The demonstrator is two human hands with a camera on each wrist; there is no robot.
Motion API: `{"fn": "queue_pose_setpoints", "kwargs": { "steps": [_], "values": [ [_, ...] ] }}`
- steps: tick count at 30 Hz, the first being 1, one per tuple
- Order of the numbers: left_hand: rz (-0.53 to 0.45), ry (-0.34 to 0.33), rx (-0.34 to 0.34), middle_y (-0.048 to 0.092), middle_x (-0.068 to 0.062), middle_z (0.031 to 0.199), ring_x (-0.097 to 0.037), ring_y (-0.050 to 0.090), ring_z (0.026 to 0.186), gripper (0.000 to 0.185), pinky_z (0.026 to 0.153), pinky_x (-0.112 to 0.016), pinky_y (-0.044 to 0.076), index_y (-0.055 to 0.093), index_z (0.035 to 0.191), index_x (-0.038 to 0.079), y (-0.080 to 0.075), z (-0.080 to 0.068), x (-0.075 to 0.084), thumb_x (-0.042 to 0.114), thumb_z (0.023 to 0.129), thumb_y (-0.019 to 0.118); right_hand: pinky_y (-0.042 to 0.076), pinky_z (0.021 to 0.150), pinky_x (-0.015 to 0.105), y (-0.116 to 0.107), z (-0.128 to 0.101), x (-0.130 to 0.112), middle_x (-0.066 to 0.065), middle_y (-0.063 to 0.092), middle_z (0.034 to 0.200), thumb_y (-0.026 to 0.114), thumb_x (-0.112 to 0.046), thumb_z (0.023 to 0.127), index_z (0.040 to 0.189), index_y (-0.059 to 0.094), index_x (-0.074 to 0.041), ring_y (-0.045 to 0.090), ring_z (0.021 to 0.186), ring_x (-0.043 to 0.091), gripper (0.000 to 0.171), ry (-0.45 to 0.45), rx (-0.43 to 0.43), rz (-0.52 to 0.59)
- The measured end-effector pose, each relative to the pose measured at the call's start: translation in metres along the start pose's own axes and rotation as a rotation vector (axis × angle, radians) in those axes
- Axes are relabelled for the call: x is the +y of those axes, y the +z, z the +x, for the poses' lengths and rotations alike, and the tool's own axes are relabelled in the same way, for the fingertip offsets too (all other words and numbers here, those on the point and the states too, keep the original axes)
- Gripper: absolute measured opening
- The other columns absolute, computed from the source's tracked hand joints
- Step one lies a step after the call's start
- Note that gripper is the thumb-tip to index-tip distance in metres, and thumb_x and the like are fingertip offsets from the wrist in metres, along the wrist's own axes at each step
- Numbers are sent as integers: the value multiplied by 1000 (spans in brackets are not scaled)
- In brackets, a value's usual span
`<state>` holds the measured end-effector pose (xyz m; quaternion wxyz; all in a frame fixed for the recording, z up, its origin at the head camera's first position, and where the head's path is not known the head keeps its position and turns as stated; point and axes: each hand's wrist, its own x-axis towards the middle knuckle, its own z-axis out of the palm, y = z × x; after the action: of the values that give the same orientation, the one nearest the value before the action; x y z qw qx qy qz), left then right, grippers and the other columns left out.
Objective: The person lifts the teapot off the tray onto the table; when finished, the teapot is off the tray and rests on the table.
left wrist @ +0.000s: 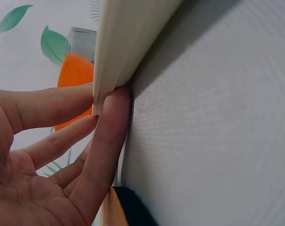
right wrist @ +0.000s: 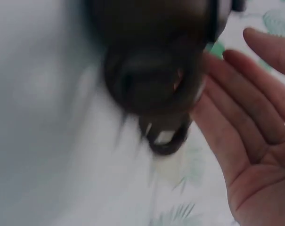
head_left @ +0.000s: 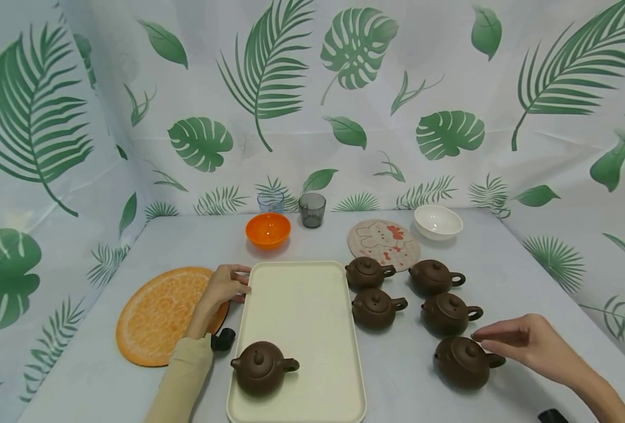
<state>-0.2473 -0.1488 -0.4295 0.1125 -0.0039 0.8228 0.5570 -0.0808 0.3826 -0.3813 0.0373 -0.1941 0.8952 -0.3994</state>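
Note:
My left hand pinches the left rim of a cream rectangular tray near its far corner; in the left wrist view a finger reaches under the rim. On the tray's near left part stands a dark brown teapot, handle pointing right. Over at the right, my right hand is at the nearest teapot of the group, its extended fingers by the lid and handle. Blurred in the right wrist view, that teapot stands beside straight, spread fingers.
Several matching teapots stand in two columns right of the tray. An orange-slice mat lies left. Behind are an orange bowl, a grey glass, a clear blue glass, a rabbit-print mat and a white bowl.

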Motion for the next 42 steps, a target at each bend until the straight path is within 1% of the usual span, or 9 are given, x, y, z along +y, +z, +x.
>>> {"fn": "queue_pose_setpoints", "kwargs": {
  "steps": [3,7,10,13,17,21,29,36,42],
  "values": [
    [9,-9,5,62,-16,88,-17,63,65,47,58,-32,59,58,123,-8,0,0,-1,-10,77,68,56,67,20,11,18,-25,2,74,94,67,-5,87,101,73,2,65,85,-3,16,27,32,-45],
    [13,-9,6,62,-17,89,-17,63,65,47,59,-32,59,58,123,-8,-1,-2,-1,-9,78,69,57,68,21,36,45,-58,12,73,96,68,-7,87,101,73,0,66,86,-2,17,-48,38,-8],
    [13,-8,10,63,-17,90,-17,64,65,46,60,-32,59,58,124,-7,0,-3,-1,-8,79,68,58,68,23,60,65,-80,12,73,96,70,-13,87,100,74,0,68,85,3,19,-124,-4,41],
    [11,-16,19,63,-16,91,-17,64,66,45,60,-31,59,59,123,-5,1,-4,0,-7,79,67,57,71,22,87,82,-97,10,74,95,71,-22,87,100,75,-1,69,86,6,25,-164,-64,78],
    [5,-25,17,60,-14,89,-16,62,64,45,60,-31,59,59,123,-6,1,-4,0,-9,79,67,56,75,20,122,100,-117,10,73,98,71,-24,87,101,74,1,69,89,9,29,-149,-143,155],
    [0,-21,7,60,-14,87,-16,61,63,46,59,-30,58,58,123,-7,0,-2,-1,-9,78,67,55,75,18,151,112,-134,11,73,98,73,-21,85,100,73,4,71,90,17,29,-147,-178,218],
    [-1,-8,2,61,-15,88,-15,61,63,47,58,-30,58,57,124,-8,-1,1,-1,-9,78,68,55,75,17,189,127,-152,14,73,96,76,-16,82,98,73,5,71,90,22,26,-130,-179,242],
    [1,-23,9,61,-15,89,-16,61,63,47,58,-30,58,58,124,-6,0,0,1,-9,78,68,54,71,14,206,130,-157,8,74,91,76,-9,81,94,75,1,69,81,4,17,-149,-202,279],
    [14,-40,21,62,-16,90,-17,63,64,48,59,-30,58,58,125,-5,0,-1,1,-8,79,68,53,66,12,211,132,-158,2,74,85,77,-9,80,91,77,-2,67,76,-1,13,-125,-190,242]
  ]
}}
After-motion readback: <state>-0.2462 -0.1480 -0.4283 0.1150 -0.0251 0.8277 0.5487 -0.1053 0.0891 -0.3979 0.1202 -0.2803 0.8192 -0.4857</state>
